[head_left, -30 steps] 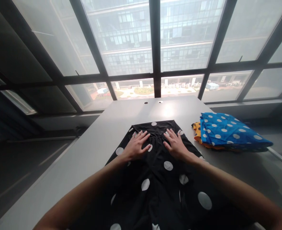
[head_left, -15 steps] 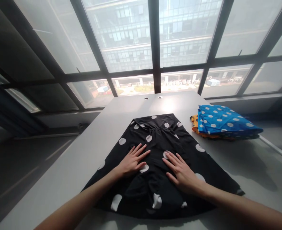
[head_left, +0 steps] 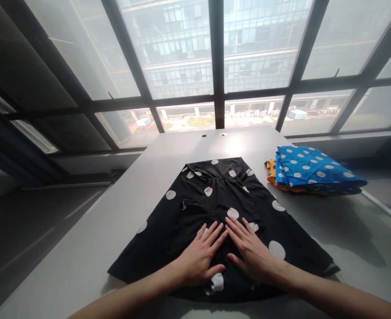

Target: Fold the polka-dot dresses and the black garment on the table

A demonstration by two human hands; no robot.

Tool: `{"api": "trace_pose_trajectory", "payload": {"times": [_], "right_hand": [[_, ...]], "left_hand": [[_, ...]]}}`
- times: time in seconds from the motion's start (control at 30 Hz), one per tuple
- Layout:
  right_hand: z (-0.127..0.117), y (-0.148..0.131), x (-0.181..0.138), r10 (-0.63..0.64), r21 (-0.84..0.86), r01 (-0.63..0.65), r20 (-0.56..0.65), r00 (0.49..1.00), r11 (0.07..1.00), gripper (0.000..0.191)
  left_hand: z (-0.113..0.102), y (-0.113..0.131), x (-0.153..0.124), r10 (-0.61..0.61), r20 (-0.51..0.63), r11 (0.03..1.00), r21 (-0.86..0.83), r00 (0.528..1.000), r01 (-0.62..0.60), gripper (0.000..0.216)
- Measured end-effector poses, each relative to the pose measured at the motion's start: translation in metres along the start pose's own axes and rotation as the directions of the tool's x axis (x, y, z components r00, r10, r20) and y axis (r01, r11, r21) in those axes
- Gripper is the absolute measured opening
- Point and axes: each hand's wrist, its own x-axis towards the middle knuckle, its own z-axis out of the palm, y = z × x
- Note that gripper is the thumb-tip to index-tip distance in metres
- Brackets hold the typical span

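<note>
A black garment with white polka dots [head_left: 195, 199] lies spread on the grey table [head_left: 132, 195], its narrow end toward the window. My left hand [head_left: 200, 257] lies flat on its lower middle, fingers stretched out. My right hand [head_left: 251, 252] rests flat right beside it, fingers spread, the fingertips of both hands almost meeting. Neither hand holds anything. The cloth shows folds and wrinkles just above my fingers.
A folded blue polka-dot cloth [head_left: 315, 170] sits on an orange one [head_left: 272, 177] at the table's right side. Two small round holes [head_left: 213, 134] mark the table's far edge. A large window with dark frames [head_left: 217, 66] stands behind. The floor drops away to the left.
Both hands have slid down the garment toward me and come closer together; a second ago they were near its top edge and apart. The cloth has bunched slightly in the middle.
</note>
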Motion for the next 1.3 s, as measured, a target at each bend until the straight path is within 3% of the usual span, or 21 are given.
{"api": "trace_pose_trajectory", "payload": {"times": [0.13, 0.3, 0.47, 0.53, 0.63, 0.73, 0.8, 0.97, 1.3], "right_hand": [[0.008, 0.004, -0.007, 0.028, -0.004, -0.028, 0.019, 0.999, 1.0, 0.078], [0.006, 0.009, -0.013, 0.083, -0.022, -0.084, -0.018, 0.996, 0.996, 0.08], [-0.003, 0.011, -0.014, 0.081, -0.007, -0.08, 0.018, 0.997, 0.997, 0.086], [-0.01, 0.015, -0.009, 0.091, -0.011, -0.091, -0.002, 0.996, 0.996, 0.087], [-0.018, 0.027, 0.01, 0.14, -0.047, -0.144, -0.081, 0.987, 0.988, 0.08], [-0.021, 0.046, 0.034, 0.169, -0.098, -0.181, -0.113, 0.979, 0.979, 0.072], [-0.02, 0.06, 0.046, 0.201, -0.111, -0.212, -0.098, 0.975, 0.971, 0.071], [-0.015, 0.08, 0.056, 0.236, -0.094, -0.239, -0.039, 0.971, 0.967, 0.075], [-0.018, 0.082, 0.059, 0.232, -0.088, -0.234, -0.032, 0.972, 0.968, 0.076]], "left_hand": [[0.012, -0.008, 0.0, -0.002, 0.005, 1.0, -0.014, 1.0, 0.002, 0.094], [0.01, -0.014, -0.006, 0.017, 0.001, 1.0, -0.023, 1.0, -0.017, 0.089], [-0.02, -0.018, -0.009, 0.096, 0.094, 0.993, -0.083, 0.991, -0.088, 0.091], [-0.035, -0.024, -0.002, 0.132, 0.081, 0.986, -0.111, 0.988, -0.122, 0.084], [-0.043, -0.043, 0.024, 0.001, -0.067, 0.996, -0.085, 0.998, -0.007, 0.064], [-0.03, -0.07, 0.054, -0.186, -0.19, 0.982, -0.008, 0.964, 0.188, 0.063], [-0.019, -0.085, 0.066, -0.233, -0.214, 0.968, 0.04, 0.949, 0.247, 0.064], [-0.007, -0.101, 0.072, -0.231, -0.231, 0.963, 0.086, 0.945, 0.257, 0.063], [-0.01, -0.104, 0.073, -0.235, -0.21, 0.963, 0.086, 0.949, 0.257, 0.064]]}}
